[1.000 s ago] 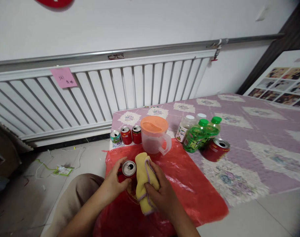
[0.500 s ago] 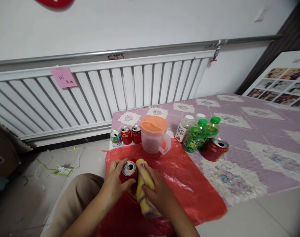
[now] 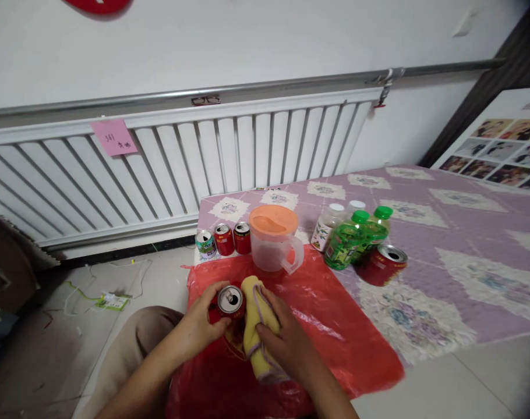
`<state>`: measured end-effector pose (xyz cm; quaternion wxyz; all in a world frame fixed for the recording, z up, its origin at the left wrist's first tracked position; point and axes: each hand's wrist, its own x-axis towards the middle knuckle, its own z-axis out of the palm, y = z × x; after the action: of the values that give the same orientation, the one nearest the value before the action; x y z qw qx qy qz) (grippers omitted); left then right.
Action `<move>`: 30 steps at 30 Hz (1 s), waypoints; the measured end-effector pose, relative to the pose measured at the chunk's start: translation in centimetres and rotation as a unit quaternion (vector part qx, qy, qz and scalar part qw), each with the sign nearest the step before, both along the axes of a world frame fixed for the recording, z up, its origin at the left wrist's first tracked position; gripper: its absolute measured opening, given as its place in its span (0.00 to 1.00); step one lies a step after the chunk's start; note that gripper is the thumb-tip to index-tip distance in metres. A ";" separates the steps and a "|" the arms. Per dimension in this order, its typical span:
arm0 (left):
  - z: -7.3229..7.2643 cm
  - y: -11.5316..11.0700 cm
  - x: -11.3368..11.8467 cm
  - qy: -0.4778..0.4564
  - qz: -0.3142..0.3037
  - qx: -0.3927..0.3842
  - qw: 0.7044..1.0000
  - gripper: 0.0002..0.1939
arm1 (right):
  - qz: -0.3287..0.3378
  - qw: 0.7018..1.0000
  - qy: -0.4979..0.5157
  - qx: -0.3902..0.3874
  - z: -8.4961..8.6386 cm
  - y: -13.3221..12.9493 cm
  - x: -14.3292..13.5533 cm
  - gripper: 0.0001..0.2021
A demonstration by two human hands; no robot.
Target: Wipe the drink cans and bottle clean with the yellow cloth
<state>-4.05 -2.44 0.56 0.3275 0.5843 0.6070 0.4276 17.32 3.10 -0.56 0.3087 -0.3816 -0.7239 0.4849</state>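
Observation:
My left hand [image 3: 206, 323] is closed around a red drink can [image 3: 230, 301], whose opened silver top faces up. In my right hand [image 3: 282, 331] is a folded yellow cloth [image 3: 257, 329] with purple edging, its left side against or very close to the can. Both hands are over a red plastic sheet [image 3: 335, 343] on the table. Just beyond them stands a clear plastic pitcher [image 3: 269, 253] with an orange lid [image 3: 274, 220]. The lower part of the can is partly hidden by my fingers.
Left of the pitcher stand a small teal can [image 3: 206, 245] and two red cans. To the right are green-capped bottles [image 3: 346, 244], white-capped bottles [image 3: 324, 230] and a larger red can [image 3: 382, 266]. A radiator [image 3: 230, 148] lines the wall behind the purple tablecloth [image 3: 422, 233].
The can in my left hand has turned, its opening now facing more to the right. The cloth has shifted very slightly. The view has moved a little.

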 end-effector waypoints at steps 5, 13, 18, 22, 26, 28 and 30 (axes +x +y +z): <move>0.6 -0.1 0.1 0.017 -0.008 -0.008 1.000 0.33 | 0.032 0.998 -0.059 0.012 -0.8 0.5 -0.2 0.34; -0.8 0.0 1.5 0.067 0.100 0.030 0.992 0.33 | 0.013 0.999 -0.012 0.030 -0.3 0.2 -0.1 0.33; -0.7 0.2 1.0 0.050 0.052 0.034 0.997 0.33 | -0.011 0.999 0.043 0.028 0.3 0.0 0.3 0.33; -0.6 -0.1 0.6 0.014 0.050 0.008 0.999 0.37 | -0.015 0.998 0.061 0.014 0.6 0.1 0.3 0.32; -0.1 -0.3 0.6 -0.001 0.021 -0.019 1.000 0.35 | -0.001 1.000 0.003 0.005 0.3 0.2 0.1 0.33; 0.2 -0.3 0.6 -0.012 0.000 -0.028 1.000 0.35 | 0.014 0.999 -0.027 0.011 -0.1 0.4 0.1 0.33; 0.5 -0.3 0.6 -0.018 -0.010 -0.030 0.999 0.36 | 0.026 0.999 -0.041 0.017 -0.5 0.5 0.1 0.33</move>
<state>-3.45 -2.76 1.06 0.3598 0.5725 0.6077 0.4164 17.39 3.57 -1.04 0.2723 -0.3768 -0.7537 0.4645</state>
